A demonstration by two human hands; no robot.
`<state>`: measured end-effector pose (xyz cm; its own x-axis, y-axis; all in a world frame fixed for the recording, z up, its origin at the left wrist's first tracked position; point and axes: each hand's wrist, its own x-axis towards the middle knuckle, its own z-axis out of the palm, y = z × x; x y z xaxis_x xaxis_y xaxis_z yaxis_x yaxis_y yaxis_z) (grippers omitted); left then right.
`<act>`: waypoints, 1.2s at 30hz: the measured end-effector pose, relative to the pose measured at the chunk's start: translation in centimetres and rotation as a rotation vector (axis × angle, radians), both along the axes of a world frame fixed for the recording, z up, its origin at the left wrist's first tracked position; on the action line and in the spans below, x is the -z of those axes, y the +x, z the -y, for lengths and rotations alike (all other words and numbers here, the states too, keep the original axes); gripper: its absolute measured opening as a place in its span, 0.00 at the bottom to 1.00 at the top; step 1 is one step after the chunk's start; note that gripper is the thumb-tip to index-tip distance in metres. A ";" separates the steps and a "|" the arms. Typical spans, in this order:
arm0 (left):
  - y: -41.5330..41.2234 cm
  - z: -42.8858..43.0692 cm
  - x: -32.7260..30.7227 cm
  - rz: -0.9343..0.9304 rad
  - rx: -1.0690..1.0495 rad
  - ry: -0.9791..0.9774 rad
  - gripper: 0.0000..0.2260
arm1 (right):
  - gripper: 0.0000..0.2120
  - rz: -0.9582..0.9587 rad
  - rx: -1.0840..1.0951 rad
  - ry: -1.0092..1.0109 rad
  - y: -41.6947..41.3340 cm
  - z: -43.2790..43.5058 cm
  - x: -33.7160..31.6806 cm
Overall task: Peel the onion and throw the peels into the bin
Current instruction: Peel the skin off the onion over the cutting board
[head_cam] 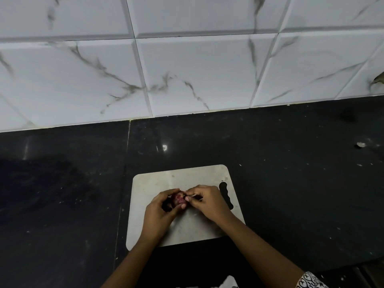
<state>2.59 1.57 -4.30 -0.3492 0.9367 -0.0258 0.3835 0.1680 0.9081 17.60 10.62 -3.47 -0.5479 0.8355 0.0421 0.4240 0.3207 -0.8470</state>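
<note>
A small red onion sits between both hands above a white cutting board. My left hand cups the onion from the left and below, fingers wrapped around it. My right hand pinches at the onion's top right with thumb and fingertips, on a bit of its skin. Most of the onion is hidden by the fingers. No bin is in view.
The board lies on a dark stone counter and has a handle slot on its right side. A white marbled tile wall rises behind. A small pale scrap lies far right on the counter.
</note>
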 end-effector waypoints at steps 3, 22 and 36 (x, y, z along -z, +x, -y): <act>0.3 0.1 0.2 -0.067 -0.023 0.022 0.19 | 0.10 -0.005 0.015 0.042 0.0 0.3 0.2; 0.0 0.2 0.7 -0.114 -0.013 0.013 0.20 | 0.02 -0.019 0.133 -0.055 -0.9 -0.4 0.9; 0.3 0.3 -0.8 -0.096 0.023 -0.007 0.23 | 0.16 -0.065 0.021 -0.426 -0.5 -0.9 -0.4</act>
